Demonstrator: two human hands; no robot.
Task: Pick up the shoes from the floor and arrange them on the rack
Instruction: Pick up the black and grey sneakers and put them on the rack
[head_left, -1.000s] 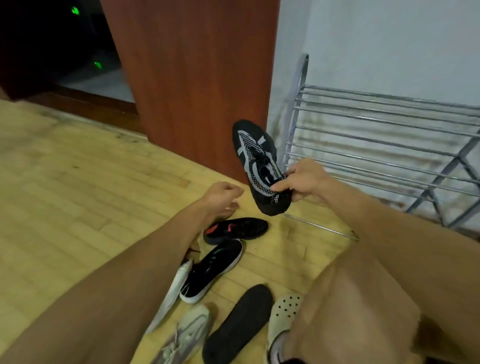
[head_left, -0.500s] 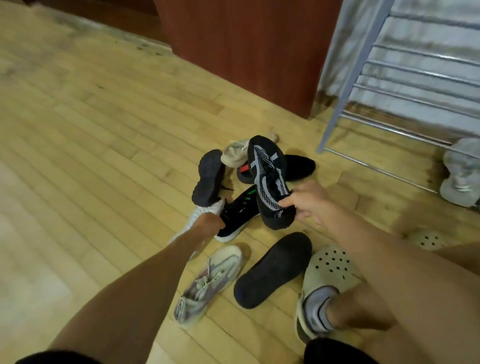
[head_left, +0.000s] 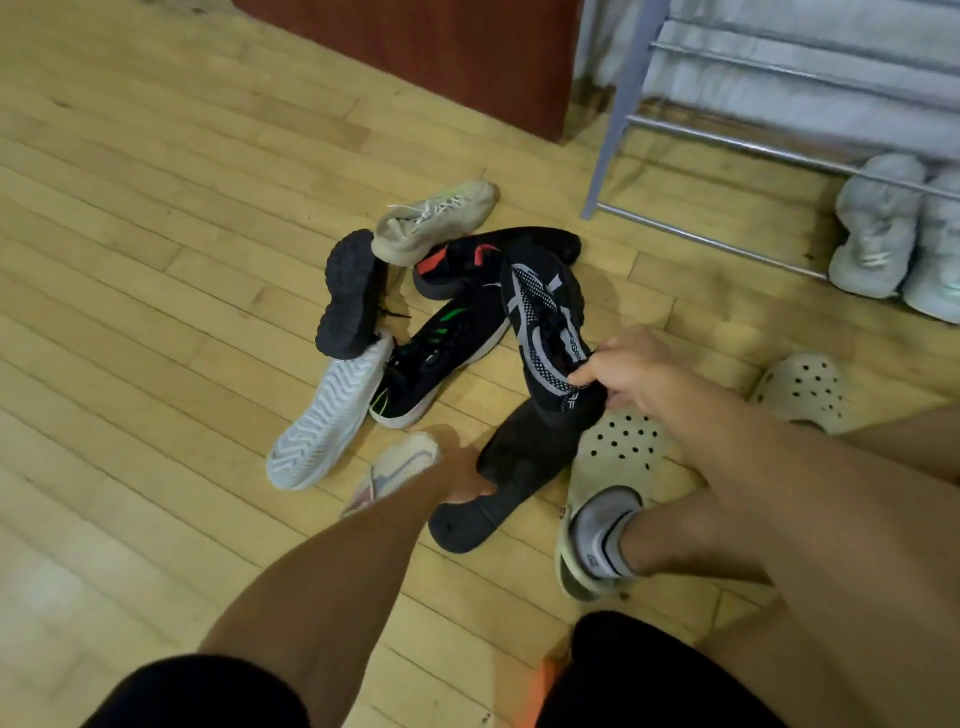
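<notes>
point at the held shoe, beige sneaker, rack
black patterned shoe (head_left: 540, 306), head view, on its knit upper
beige sneaker (head_left: 439, 209), head view, on its laces
rack (head_left: 614, 130), head view, on its leg

The floor (head_left: 156, 182) is faintly glossy wood planks. The rack (head_left: 620, 119), far right, is smooth shiny metal tubing. The black-and-grey shoe (head_left: 545, 317) has a matt knit cloth upper; the white sole (head_left: 327, 415) looks ribbed rubber, the cream clog (head_left: 631, 467) smooth perforated plastic
</notes>
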